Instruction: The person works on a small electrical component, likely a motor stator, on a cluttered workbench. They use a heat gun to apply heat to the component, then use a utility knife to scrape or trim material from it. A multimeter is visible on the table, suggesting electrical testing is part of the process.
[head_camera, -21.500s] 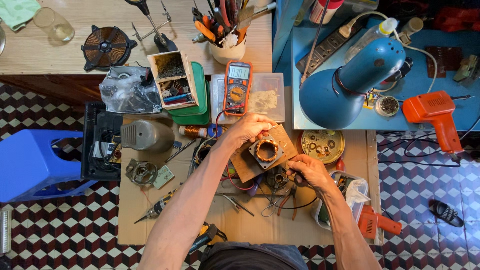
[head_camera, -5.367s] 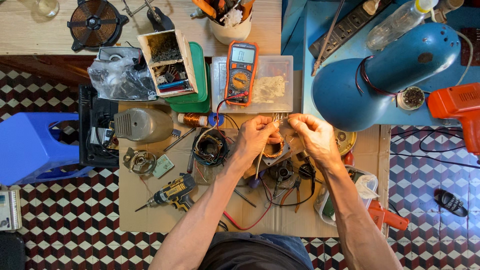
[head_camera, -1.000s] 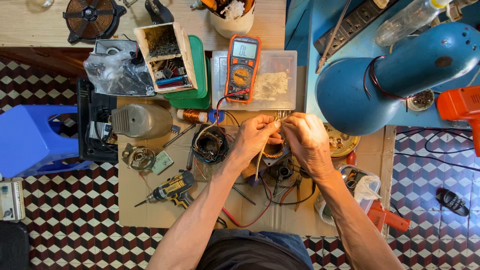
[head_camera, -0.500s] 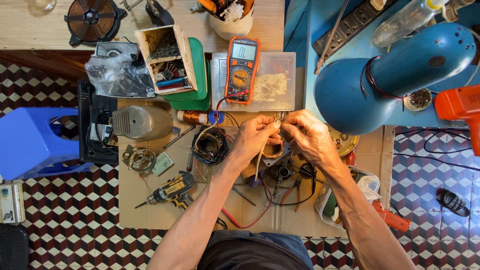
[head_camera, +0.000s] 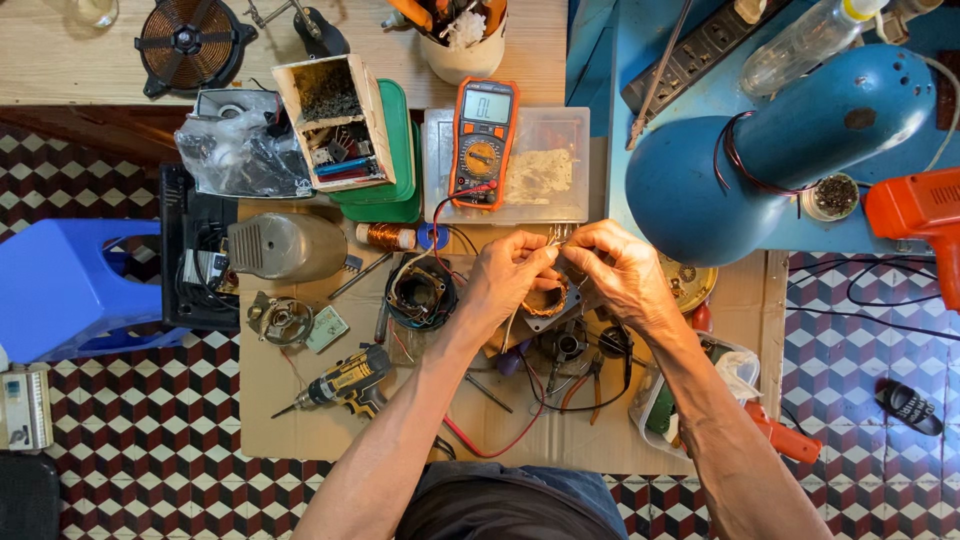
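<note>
Overhead view of a cluttered repair table (head_camera: 300, 420) covered in brown cardboard, read from the person outward. The forearms rise from the lower edge, where the body is cut off. Nearest lie a yellow-and-black cordless drill (head_camera: 345, 378) and red and black test leads (head_camera: 520, 430) looping over the cardboard. The left hand (head_camera: 510, 280) and right hand (head_camera: 615, 270) meet at the table's middle over a small motor stator (head_camera: 545, 300) — a square metal frame with copper-coloured windings. Both hands are curled closed, fingertips pinching thin pale wires at its upper edge; the fingers hide most of the stator, and exactly what each pinches cannot be made out. Just left sits a second coil assembly (head_camera: 420, 292), dark and round; beyond it a dull grey metal housing (head_camera: 285, 245). Farther back an orange multimeter (head_camera: 482, 145) rests on a clear plastic box (head_camera: 560, 165), beside stacked green lids (head_camera: 395, 150) and an open cardboard box of small parts (head_camera: 335, 120). To the right a glossy blue lamp shade (head_camera: 780, 150) overhangs the table — it covers whatever lies beneath. An orange tool (head_camera: 920, 215) is cut off at the right edge.
</note>
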